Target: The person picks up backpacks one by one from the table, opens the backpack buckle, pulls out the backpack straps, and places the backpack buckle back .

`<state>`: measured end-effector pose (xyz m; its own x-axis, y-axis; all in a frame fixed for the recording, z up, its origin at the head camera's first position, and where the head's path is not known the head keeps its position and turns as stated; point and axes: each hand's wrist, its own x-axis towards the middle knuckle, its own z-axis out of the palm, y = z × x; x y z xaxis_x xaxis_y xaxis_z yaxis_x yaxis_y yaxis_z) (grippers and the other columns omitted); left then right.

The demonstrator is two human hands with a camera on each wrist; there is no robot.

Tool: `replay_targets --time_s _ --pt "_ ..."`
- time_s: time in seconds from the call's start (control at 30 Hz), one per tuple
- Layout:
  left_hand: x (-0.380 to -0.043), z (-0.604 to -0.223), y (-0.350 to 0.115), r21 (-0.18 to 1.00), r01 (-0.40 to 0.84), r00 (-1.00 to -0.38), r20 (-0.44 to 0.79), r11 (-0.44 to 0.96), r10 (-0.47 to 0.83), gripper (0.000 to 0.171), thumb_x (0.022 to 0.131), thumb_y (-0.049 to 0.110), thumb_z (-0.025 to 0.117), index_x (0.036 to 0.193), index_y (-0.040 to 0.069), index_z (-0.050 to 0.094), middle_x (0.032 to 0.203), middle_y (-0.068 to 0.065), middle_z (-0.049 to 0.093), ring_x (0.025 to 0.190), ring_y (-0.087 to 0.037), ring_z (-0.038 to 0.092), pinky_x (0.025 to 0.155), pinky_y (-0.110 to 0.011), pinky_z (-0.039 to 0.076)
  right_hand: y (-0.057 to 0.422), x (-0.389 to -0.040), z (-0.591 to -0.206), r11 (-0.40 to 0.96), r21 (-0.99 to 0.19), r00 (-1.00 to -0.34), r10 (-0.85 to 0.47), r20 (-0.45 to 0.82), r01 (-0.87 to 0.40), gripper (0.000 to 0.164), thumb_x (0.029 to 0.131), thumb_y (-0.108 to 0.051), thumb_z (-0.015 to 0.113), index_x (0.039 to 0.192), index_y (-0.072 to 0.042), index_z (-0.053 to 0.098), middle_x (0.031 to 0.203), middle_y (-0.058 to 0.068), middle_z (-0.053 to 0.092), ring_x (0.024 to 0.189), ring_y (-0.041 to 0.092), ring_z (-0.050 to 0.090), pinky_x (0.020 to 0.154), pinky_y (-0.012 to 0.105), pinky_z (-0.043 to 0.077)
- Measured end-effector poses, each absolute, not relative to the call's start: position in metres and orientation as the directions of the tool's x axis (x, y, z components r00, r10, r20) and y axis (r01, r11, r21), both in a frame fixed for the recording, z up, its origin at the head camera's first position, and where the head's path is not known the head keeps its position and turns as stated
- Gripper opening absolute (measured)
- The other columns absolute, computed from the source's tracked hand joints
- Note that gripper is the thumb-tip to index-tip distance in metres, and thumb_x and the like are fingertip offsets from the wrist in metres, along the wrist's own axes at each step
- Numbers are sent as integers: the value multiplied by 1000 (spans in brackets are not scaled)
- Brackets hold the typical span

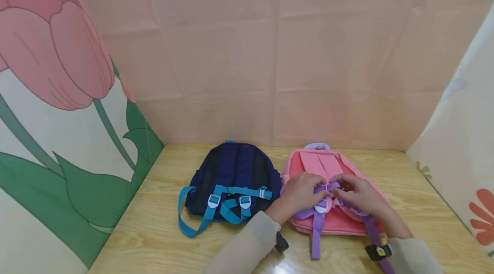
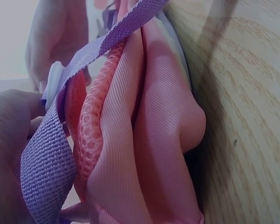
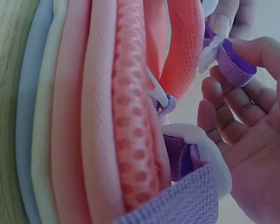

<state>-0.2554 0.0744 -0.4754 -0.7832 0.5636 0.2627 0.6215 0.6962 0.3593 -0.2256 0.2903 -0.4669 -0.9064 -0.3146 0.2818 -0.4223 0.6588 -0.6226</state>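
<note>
A pink backpack (image 1: 308,162) lies back side up, with purple webbing straps (image 1: 316,235) and white plastic buckles (image 1: 321,206). Over its middle, both hands meet at a purple strap threaded through a small white buckle (image 3: 207,53). My left hand (image 1: 302,190) pinches this buckle, its thumb pressing on it in the right wrist view. The right hand (image 1: 360,194) pinches a short loop of purple strap (image 3: 238,65) coming out of the buckle, between thumb and fingers. In the left wrist view, another strap (image 2: 51,163) crosses in front of the left hand.
Left of the pink bag lies a navy backpack (image 1: 235,167) with blue straps (image 1: 189,222) and white buckles. Both bags are on a wood-grain table (image 1: 154,239). A pinkish-brown covering (image 1: 216,51) stands behind it, and flower-printed panels (image 1: 50,51) flank the sides.
</note>
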Motion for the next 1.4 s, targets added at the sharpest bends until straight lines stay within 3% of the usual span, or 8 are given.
replay_targets --time_s 0.47,0.8,1.23,1.4 --pt "-254 -479 73 374 615 -788 258 694 559 27 94 47 69 119 37 70 98 23 64 87 3 51 78 -16 43 296 -222 -470 629 -701 -940 -273 206 -337 23 95 -18 72 116 -10 68 100 3 68 83 7 60 64 26 52" --pt "-254 -477 72 360 622 -783 274 695 558 27 95 46 68 120 36 70 102 23 65 92 4 53 82 -16 45 287 -225 -464 655 -629 -908 -314 277 -419 18 93 -17 75 110 -13 70 93 -4 68 83 5 61 72 24 53" --pt "-255 -477 74 377 609 -793 255 698 554 28 94 47 69 120 37 70 99 23 64 88 3 51 79 -16 43 298 -224 -471 663 -651 -929 -273 251 -371 17 95 -22 73 110 -15 70 97 0 67 86 6 63 71 25 52" --pt "-254 -477 73 366 614 -789 262 700 555 28 95 47 69 120 37 70 102 23 65 91 4 52 82 -15 44 297 -223 -467 613 -710 -935 -282 214 -348 22 97 -22 71 116 -10 68 96 6 69 80 9 64 61 29 54"
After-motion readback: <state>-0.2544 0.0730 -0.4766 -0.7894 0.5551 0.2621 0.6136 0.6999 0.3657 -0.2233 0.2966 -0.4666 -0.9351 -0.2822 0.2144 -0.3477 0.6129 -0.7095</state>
